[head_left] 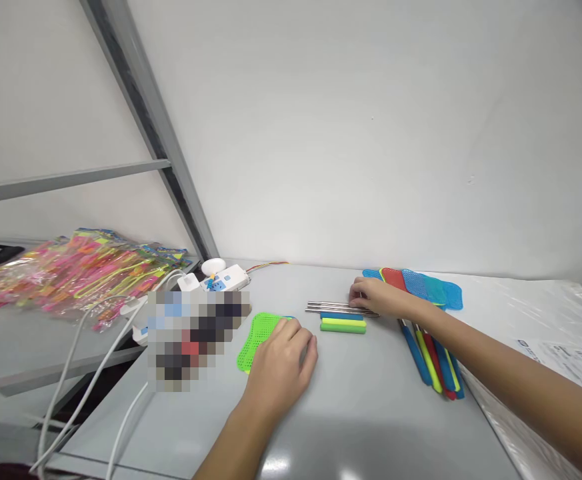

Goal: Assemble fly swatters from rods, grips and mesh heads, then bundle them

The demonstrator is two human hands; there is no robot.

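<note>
Nearest us, the two forearms [535,393] reach in over the grey tabletop [371,420]. Our left hand [283,357] lies over the green perforated pads [261,333], probably to steady the stack; its fingers curl down, and we cannot tell whether they pinch an edge. Our right hand [371,295] bends at the right end of the metal rods [328,307] (its fingertips are hidden, so we cannot tell if one is gripped). Rods and tube-like handles [343,325] lie parallel between our hands, presumably for easy reach; the long-handled swatters [427,360] fan out to the right, apart from these loose parts.
</note>
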